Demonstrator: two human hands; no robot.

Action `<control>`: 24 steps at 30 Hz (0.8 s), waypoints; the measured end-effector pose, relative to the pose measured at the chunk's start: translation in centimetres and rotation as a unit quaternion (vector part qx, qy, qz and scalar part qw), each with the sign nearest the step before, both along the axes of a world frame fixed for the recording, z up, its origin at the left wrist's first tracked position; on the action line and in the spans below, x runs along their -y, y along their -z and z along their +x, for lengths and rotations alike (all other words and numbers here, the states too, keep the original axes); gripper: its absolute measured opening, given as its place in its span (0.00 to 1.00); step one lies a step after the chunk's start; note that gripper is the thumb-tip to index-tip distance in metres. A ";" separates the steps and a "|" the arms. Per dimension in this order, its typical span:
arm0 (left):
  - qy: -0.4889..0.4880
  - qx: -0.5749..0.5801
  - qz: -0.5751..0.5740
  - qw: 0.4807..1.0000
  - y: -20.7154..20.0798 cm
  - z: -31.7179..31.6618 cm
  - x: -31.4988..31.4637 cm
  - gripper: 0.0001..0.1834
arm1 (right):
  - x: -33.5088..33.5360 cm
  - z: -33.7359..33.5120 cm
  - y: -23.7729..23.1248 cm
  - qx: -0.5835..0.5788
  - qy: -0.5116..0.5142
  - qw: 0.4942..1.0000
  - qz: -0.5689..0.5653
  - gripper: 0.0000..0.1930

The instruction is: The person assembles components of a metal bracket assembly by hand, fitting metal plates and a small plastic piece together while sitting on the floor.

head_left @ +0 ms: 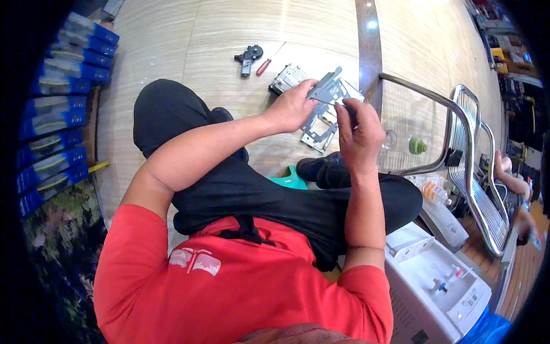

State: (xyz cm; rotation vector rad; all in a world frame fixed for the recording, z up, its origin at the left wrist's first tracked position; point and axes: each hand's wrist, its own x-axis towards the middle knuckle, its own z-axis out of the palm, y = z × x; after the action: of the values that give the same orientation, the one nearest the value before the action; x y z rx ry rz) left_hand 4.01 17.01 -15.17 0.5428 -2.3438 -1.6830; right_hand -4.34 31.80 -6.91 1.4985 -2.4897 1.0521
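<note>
My left hand (291,108) is closed on the upper left edge of a grey metal bracket frame (329,85), a flat piece with cut-out openings, held tilted above the floor. My right hand (362,137) grips the dark handle of a screwdriver (325,102). Its thin shaft points left across the frame toward my left fingers; whether the tip sits on a screw is too small to tell. Just beyond my left hand, a silver box-shaped metal unit (291,75) lies on the floor. Further left are a red-handled screwdriver (263,67) and a black motor-like part (250,59) with a round end.
A chrome-framed bench (478,172) stands to the right, near a green-lidded clear jar (417,145) and plastic bottle (436,194). A white water dispenser (438,281) lies at lower right. Blue boxes (54,112) are stacked left. Another person's arm (513,180) shows far right.
</note>
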 end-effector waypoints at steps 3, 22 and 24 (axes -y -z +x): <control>0.000 -0.003 0.006 1.000 0.2 -0.1 0.0 0.23 | 0.8 0.3 -0.5 0.069 -0.032 0.992 -0.096 0.14; 0.005 0.027 0.013 1.000 1.3 -0.2 0.1 0.25 | 0.3 0.3 -0.1 0.003 -0.010 1.000 -0.015 0.14; 0.007 0.023 0.021 0.999 1.4 -0.3 0.2 0.25 | 0.8 0.2 -0.1 0.024 -0.024 0.997 -0.064 0.14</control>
State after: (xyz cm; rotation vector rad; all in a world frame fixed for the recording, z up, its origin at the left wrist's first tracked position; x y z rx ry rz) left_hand 3.71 16.79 -16.54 0.5815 -2.3539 -1.7470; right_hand -4.12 31.01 -6.85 1.5221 -2.3758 1.2438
